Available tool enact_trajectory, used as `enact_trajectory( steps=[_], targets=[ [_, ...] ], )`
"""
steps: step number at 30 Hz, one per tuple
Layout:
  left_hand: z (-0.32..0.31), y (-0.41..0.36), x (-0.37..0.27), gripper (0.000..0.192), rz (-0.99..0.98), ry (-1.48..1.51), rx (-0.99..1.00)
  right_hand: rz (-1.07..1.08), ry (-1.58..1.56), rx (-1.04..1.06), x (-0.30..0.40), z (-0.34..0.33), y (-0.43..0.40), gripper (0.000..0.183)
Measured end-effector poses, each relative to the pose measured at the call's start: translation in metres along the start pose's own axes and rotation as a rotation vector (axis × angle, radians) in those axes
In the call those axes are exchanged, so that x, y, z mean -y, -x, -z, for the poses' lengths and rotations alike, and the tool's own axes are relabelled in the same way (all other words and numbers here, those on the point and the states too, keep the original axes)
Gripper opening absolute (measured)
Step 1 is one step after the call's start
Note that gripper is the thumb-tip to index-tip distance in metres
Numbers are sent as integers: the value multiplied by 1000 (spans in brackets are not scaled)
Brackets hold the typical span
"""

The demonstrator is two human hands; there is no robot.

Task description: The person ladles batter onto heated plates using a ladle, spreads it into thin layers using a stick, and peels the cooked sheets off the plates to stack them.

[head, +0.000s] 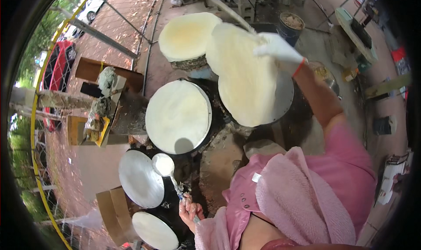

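Note:
My left hand [278,47], in a white glove, grips the upper edge of a large thin flatbread [246,82], which hangs down over a round griddle [284,92]. My bare right hand [190,209] holds the handle of a ladle [163,165] whose bowl carries white batter. The ladle is beside a bare metal griddle [141,179]. A pale round sheet of batter or bread covers the middle griddle [179,118], and another lies on the griddle at the bottom [154,232]. Thin round flatbreads [187,36] lie stacked at the top.
A long pole [223,6] reaches down towards the gloved hand. A bucket [291,23] stands at the upper right, and a pan [325,75] lies right of my left forearm. Cardboard [115,213] stands by the lower griddles; a box with cloths [107,80] is at the left, near a wire fence.

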State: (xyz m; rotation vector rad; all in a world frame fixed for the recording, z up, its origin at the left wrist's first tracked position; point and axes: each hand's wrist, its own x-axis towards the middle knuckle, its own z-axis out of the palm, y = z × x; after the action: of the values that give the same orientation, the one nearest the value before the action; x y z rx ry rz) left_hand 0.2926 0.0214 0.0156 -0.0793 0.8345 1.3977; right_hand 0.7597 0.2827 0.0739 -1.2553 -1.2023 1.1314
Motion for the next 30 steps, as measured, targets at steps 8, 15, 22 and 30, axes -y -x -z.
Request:
enact_trajectory(
  steps=[8,15,22,30],
  targets=[
    [15,30,19,23,-123,59,-75,-155,400,82,87,32,-185,17],
    [44,57,100,21,-311,116,-473,687,1256,20,90,-88,-287,19],
    [12,84,162,21,-461,104,-743,714,1322,127,-91,-143,-283,26],
    [3,139,221,20,-629,81,-965,492,1332,412,-150,-145,-268,40]
  ],
)
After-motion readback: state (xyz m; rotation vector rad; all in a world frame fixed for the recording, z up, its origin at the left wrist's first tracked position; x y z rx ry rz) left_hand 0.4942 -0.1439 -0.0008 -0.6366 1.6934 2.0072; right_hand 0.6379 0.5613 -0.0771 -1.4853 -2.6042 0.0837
